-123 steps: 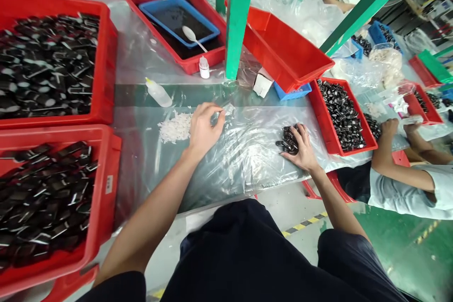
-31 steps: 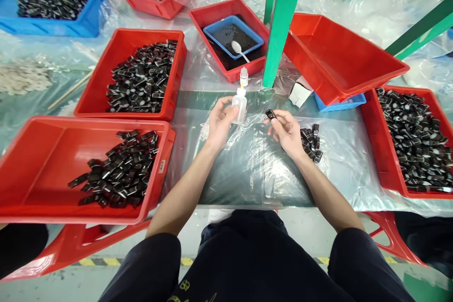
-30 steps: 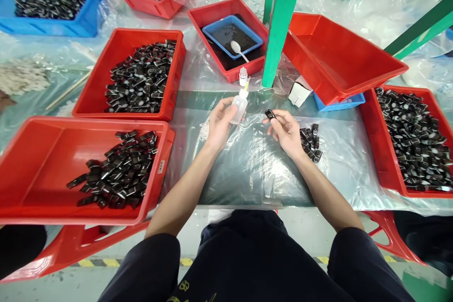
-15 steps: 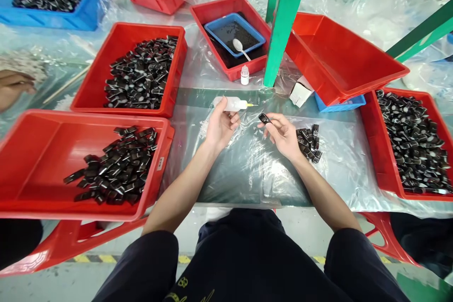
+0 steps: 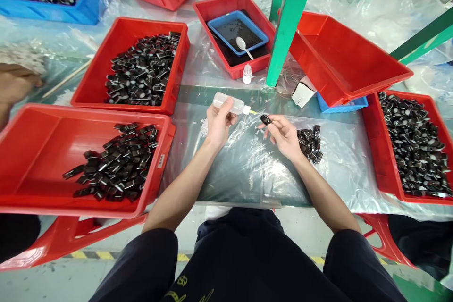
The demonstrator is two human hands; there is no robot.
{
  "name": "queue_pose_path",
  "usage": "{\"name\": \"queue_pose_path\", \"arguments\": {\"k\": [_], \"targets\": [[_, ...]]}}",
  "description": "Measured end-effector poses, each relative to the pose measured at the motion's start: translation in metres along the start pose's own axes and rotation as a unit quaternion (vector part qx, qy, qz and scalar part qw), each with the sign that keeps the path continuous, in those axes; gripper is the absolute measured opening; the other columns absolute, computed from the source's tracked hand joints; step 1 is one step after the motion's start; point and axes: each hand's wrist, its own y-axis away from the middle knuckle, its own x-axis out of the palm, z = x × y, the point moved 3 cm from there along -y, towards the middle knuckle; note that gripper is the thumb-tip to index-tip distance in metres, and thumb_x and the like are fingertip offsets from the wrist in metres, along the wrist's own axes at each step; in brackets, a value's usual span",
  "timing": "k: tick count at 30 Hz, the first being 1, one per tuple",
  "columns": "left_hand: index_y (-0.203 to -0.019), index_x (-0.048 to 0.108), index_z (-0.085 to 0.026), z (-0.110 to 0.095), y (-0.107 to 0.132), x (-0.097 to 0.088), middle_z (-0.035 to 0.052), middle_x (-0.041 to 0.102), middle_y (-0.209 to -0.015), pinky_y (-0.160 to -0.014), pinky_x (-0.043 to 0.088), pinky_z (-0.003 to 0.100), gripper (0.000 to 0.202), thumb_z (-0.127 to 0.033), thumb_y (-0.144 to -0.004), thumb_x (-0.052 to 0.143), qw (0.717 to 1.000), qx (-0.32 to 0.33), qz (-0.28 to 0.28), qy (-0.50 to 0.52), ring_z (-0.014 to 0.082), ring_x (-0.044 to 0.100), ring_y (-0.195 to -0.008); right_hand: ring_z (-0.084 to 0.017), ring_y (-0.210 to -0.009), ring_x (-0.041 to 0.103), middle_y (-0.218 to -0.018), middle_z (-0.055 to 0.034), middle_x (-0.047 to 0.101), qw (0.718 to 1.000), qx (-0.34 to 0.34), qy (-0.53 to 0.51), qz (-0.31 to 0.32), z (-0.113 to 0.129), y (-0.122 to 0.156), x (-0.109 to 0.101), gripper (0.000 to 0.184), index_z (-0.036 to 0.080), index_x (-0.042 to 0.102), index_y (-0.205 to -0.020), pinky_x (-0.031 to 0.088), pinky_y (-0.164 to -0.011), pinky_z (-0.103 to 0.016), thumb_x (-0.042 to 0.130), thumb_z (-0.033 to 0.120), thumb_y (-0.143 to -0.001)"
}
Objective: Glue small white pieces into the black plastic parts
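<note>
My left hand (image 5: 220, 122) is closed round a clear squeeze bottle (image 5: 229, 103) with a white cap and a thin yellow needle tip. The bottle leans down to the right, its tip close to a small glossy black part (image 5: 265, 120). That part is pinched between the thumb and fingers of my right hand (image 5: 281, 137). Whether the tip touches it, I cannot tell. Beside my right hand lies a small pile of similar black parts (image 5: 310, 144) on the plastic-covered table (image 5: 247, 174). White bits (image 5: 204, 127) are scattered by my left hand.
Red bins of black parts stand at left (image 5: 46, 151), upper left (image 5: 116, 23) and right (image 5: 378, 151). Ahead are a blue tray (image 5: 215, 26) with a white spoon (image 5: 241, 45), a small white bottle (image 5: 247, 74) and a green post (image 5: 288, 28). Another person's hand (image 5: 17, 82) is far left.
The squeeze bottle has tilted so its needle tip points lower, nearer the black part. My right hand has stayed nearly still. The other person's hand at far left has shifted.
</note>
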Motion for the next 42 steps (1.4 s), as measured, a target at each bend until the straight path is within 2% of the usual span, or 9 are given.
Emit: {"name": "queue_pose_path", "arguments": {"k": [7,17,24,29,38,42], "targets": [[-0.077,0.066,-0.021,-0.0031,0.0005,0.0000,-0.0034,0.054,-0.062,-0.046,0.029,0.024,0.067,-0.078,-0.065,0.099,1.000,-0.007,0.014,-0.013,0.0076,0.042,-0.051,-0.015,-0.067,0.068,-0.103,-0.0079,0.088,1.000,-0.007,0.011,-0.002,-0.0010,0.0003,-0.0012,0.050,0.025,0.069,-0.122,0.050,-0.056,-0.029,0.079,0.071,-0.102],[-0.076,0.069,-0.020,-0.0035,-0.0018,-0.0027,-0.0029,0.055,-0.063,-0.047,0.032,0.024,0.068,-0.080,-0.064,0.100,0.999,0.018,0.021,-0.026,0.0076,0.042,-0.052,-0.014,-0.067,0.067,-0.101,-0.0070,0.088,1.000,-0.012,0.013,-0.006,-0.0002,-0.0001,-0.0001,0.052,0.025,0.070,-0.121,0.053,-0.060,-0.030,0.080,0.072,-0.101],[-0.081,0.074,-0.020,-0.0086,0.0030,0.0005,-0.0011,0.061,-0.068,-0.049,0.032,0.025,0.066,-0.080,-0.068,0.099,0.997,0.041,0.039,-0.055,0.0068,0.041,-0.051,-0.015,-0.066,0.066,-0.091,-0.0045,0.083,1.000,-0.006,0.019,0.000,0.0029,-0.0001,0.0010,0.057,0.025,0.070,-0.119,0.053,-0.059,-0.030,0.080,0.076,-0.098],[-0.080,0.074,-0.019,-0.0075,0.0036,-0.0004,-0.0003,0.060,-0.070,-0.049,0.032,0.026,0.067,-0.078,-0.065,0.101,0.998,0.032,0.038,-0.046,0.0063,0.040,-0.050,-0.015,-0.066,0.065,-0.090,-0.0044,0.082,1.000,-0.004,0.023,0.005,0.0036,0.0001,0.0015,0.059,0.024,0.071,-0.119,0.052,-0.057,-0.030,0.079,0.079,-0.098],[-0.078,0.075,-0.020,-0.0086,0.0031,0.0000,-0.0006,0.060,-0.064,-0.047,0.031,0.026,0.062,-0.077,-0.071,0.098,0.996,0.049,0.051,-0.055,0.0074,0.040,-0.048,-0.014,-0.067,0.064,-0.091,-0.0044,0.082,1.000,-0.015,0.009,0.013,0.0051,0.0008,0.0017,0.053,0.025,0.071,-0.120,0.053,-0.060,-0.029,0.079,0.073,-0.101],[-0.078,0.075,-0.020,-0.0082,0.0035,-0.0013,0.0003,0.061,-0.064,-0.046,0.032,0.026,0.061,-0.077,-0.071,0.098,0.996,0.042,0.048,-0.058,0.0084,0.042,-0.048,-0.015,-0.067,0.064,-0.092,-0.0050,0.082,1.000,-0.005,0.017,0.010,0.0058,0.0007,0.0014,0.056,0.024,0.071,-0.119,0.052,-0.058,-0.030,0.079,0.076,-0.099]]}}
